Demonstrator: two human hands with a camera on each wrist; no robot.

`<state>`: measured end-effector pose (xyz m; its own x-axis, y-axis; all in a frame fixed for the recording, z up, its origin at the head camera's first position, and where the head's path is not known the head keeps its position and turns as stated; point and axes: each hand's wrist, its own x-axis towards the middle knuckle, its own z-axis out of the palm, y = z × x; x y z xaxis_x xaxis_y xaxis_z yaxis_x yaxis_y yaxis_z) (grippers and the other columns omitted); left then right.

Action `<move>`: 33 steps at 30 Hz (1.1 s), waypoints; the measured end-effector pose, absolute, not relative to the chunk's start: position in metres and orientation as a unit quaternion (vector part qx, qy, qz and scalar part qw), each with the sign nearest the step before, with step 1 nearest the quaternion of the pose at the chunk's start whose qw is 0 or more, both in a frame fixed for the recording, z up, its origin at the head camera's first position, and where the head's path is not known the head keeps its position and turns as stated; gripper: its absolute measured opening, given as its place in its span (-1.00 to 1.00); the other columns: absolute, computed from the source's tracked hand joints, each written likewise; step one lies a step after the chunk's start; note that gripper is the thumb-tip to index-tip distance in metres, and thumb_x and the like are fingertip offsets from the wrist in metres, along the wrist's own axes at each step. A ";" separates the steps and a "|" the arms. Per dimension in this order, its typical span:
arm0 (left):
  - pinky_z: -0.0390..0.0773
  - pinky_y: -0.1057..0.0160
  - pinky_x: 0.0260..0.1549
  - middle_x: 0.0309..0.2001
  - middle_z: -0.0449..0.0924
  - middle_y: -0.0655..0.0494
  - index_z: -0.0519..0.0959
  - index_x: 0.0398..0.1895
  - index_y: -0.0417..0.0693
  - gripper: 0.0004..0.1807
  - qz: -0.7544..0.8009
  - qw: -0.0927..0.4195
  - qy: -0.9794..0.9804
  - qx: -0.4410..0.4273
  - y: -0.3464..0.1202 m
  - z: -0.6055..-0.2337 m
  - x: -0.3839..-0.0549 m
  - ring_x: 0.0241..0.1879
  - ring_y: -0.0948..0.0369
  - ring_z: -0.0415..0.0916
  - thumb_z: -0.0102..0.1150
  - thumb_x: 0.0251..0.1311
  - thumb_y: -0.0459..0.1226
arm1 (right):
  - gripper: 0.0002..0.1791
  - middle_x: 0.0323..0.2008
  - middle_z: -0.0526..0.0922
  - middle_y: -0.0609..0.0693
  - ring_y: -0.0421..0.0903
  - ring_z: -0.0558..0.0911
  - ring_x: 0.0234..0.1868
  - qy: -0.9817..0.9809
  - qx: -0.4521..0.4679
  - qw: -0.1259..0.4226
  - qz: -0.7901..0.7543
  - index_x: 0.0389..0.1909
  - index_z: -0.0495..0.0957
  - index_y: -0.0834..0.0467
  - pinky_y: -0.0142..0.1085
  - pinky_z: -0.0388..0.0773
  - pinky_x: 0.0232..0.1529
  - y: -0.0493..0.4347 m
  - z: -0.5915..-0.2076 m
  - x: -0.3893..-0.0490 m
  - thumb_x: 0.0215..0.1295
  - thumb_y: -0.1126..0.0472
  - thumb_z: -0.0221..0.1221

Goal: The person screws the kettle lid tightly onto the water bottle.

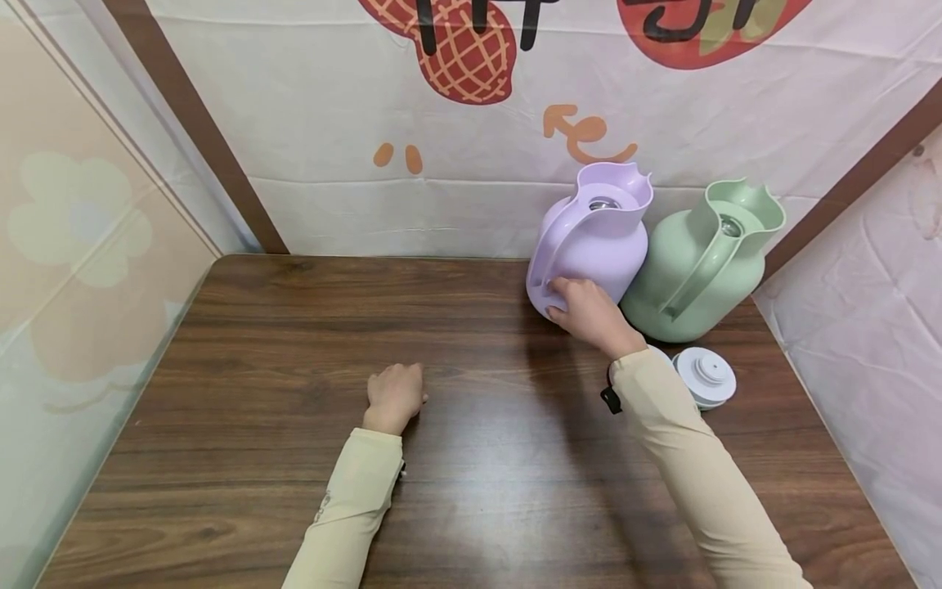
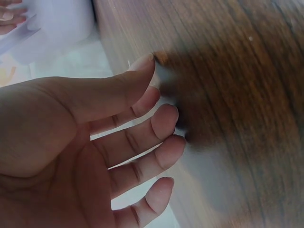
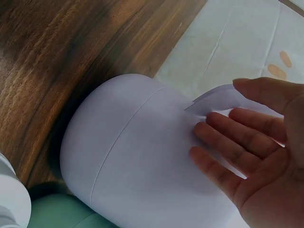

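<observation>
A lavender thermos jug (image 1: pixel 607 249) stands upright at the back of the table, its top uncovered. My right hand (image 1: pixel 594 317) is at the lower end of its handle (image 3: pixel 221 98). In the right wrist view the thumb is on one side of that handle, and the loosely extended fingers lie on the other, by the jug's body. Close on the right stands a green thermos jug (image 1: pixel 680 266), also uncovered. My left hand (image 1: pixel 395 394) is low over the middle of the table with nothing in it, its fingers loosely bent in the left wrist view.
White round stoppers (image 1: pixel 708 376) lie in front of the green jug, one partly hidden by my right sleeve. The brown wooden table (image 1: pixel 316 327) ends at a printed cloth wall (image 1: pixel 316 131) behind the jugs. Further cloth walls rise at both sides.
</observation>
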<state>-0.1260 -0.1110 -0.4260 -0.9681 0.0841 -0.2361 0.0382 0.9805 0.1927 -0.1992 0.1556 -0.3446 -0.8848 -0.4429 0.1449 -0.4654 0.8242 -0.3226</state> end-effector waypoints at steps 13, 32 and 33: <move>0.42 -0.10 -0.27 -0.37 0.59 -0.15 0.57 -0.31 -0.19 -0.76 0.084 0.123 0.988 0.037 -0.110 -0.426 -0.125 -0.32 -0.08 0.54 0.31 -0.01 -0.24 | -0.85 -0.38 0.64 0.17 0.11 0.59 -0.34 -0.951 0.191 0.062 0.236 -0.38 0.56 0.31 -0.08 0.45 -0.24 0.147 -0.343 -0.211 0.07 0.28 0.19; 0.43 -0.09 -0.27 -0.33 0.59 -0.17 0.56 -0.26 -0.19 -0.73 0.074 0.129 0.988 0.040 -0.109 -0.425 -0.126 -0.29 -0.09 0.53 0.30 0.01 -0.22 | -0.83 -0.42 0.66 0.14 0.09 0.61 -0.34 -0.958 0.144 0.054 0.244 -0.43 0.61 0.26 -0.11 0.45 -0.27 0.141 -0.338 -0.213 0.07 0.21 0.21; 0.43 -0.09 -0.27 -0.33 0.59 -0.17 0.56 -0.26 -0.19 -0.73 0.074 0.129 0.988 0.040 -0.109 -0.425 -0.126 -0.29 -0.09 0.54 0.29 0.01 -0.22 | -0.83 -0.42 0.66 0.14 0.09 0.61 -0.34 -0.958 0.142 0.055 0.244 -0.43 0.61 0.26 -0.11 0.45 -0.27 0.141 -0.338 -0.213 0.07 0.21 0.21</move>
<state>-0.1259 -0.1093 -0.4254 -0.9636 0.0983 -0.2488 0.0601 0.9858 0.1566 -0.2128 0.1406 -0.3383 -0.9535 -0.2459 0.1746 -0.2994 0.8403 -0.4520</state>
